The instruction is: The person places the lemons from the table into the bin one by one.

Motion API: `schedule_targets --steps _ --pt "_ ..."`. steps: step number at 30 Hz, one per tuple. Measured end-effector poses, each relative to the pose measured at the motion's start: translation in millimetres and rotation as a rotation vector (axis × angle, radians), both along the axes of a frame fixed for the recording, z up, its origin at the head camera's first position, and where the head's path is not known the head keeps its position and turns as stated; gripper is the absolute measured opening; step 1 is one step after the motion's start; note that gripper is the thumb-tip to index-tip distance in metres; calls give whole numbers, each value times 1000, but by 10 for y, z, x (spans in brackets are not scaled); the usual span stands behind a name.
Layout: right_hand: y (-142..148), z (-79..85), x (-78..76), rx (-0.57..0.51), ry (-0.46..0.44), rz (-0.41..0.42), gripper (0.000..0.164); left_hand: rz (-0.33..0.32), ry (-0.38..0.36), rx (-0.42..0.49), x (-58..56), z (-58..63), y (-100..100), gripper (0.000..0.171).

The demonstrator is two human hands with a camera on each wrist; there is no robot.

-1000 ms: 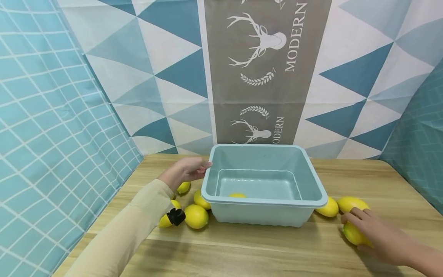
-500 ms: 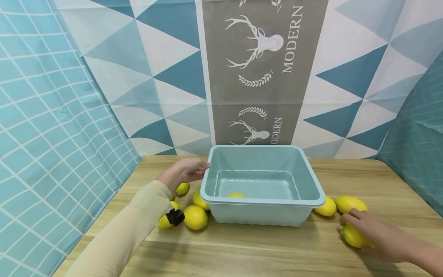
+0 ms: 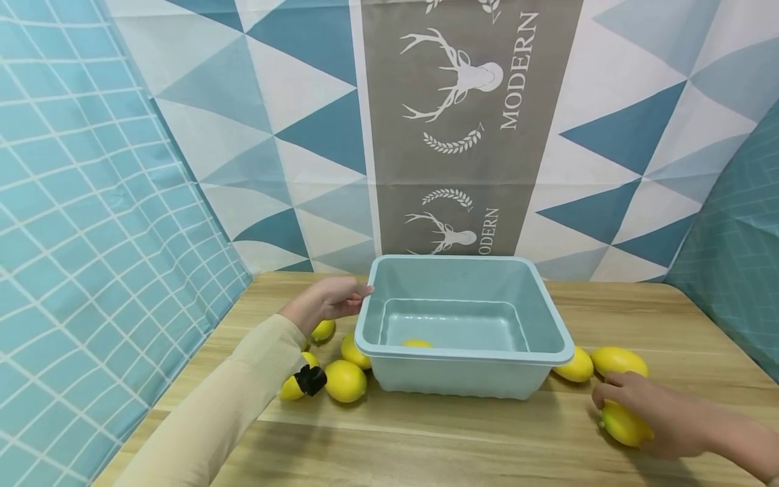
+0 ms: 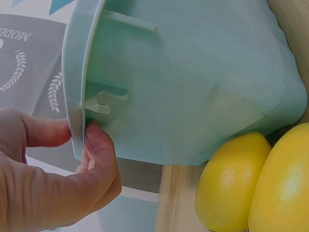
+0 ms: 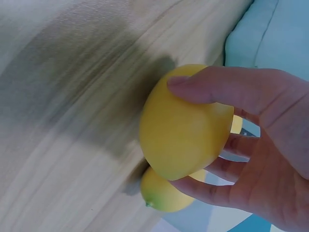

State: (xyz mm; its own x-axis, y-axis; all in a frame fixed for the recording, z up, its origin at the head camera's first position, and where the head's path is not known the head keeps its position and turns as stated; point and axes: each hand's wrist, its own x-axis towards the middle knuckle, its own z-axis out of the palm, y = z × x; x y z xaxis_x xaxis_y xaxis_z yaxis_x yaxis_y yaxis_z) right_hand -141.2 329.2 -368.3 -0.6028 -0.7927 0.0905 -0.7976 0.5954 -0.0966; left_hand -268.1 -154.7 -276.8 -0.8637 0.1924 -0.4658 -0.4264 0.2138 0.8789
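Geometric blue, white and grey cloth (image 3: 316, 152) hangs behind a pale wood-grain table (image 3: 438, 443) bearing a rectangular light-blue plastic tub (image 3: 456, 377). The left hand (image 3: 331, 296) pinches the tub's rim; its wrist view alone shows fingertips (image 4: 92, 137) tucked beneath. To the tub's right, the right hand (image 3: 672, 412) grips a smooth, oval yellow lemon (image 3: 622, 425), thumb (image 5: 212, 87) opposite fingers in its wrist view. Only the head view reveals another yellow lemon (image 3: 417, 343) inside.
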Motion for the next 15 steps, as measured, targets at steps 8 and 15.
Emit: schedule_targets --steps 8,15 --pt "-47 134 -51 3 -143 17 64 2 6 -1 23 19 1 35" --pt "-22 279 -92 40 -253 -29 63 -12 8 -9 19 18 7 34"
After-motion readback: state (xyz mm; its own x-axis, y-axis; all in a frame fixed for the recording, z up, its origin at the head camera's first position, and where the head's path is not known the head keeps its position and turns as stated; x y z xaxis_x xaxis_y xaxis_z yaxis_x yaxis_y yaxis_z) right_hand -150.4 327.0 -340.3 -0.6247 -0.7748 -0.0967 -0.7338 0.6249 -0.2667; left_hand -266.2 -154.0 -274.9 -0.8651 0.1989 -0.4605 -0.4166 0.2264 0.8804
